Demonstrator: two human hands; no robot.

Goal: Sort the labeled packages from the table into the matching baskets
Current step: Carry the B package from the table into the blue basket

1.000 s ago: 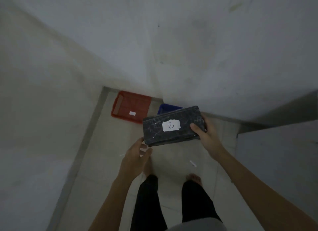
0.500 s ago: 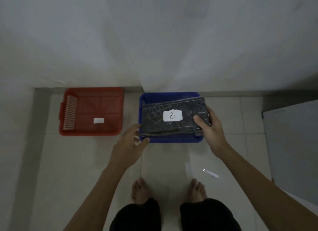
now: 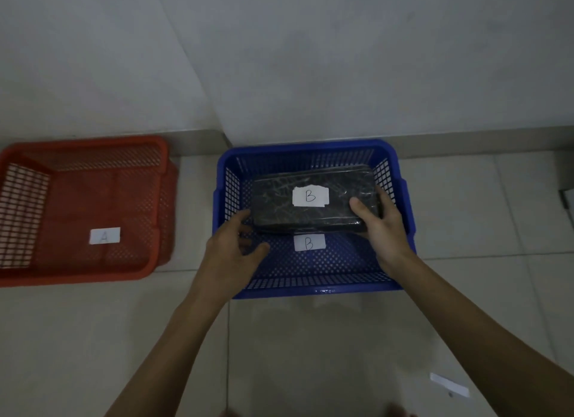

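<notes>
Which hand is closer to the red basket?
The left hand. It sits at the blue basket's left wall, on the side facing the red basket. The right hand grips the package's far right end, much farther away.

Head view, steeply down, close.

Hidden and cut-off parts around the blue basket

The package covers much of the basket's floor, and whether it rests there cannot be told. The right hand hides the package's right end. Left of the basket, the red basket is cut by the frame edge; its label is blurred.
</notes>
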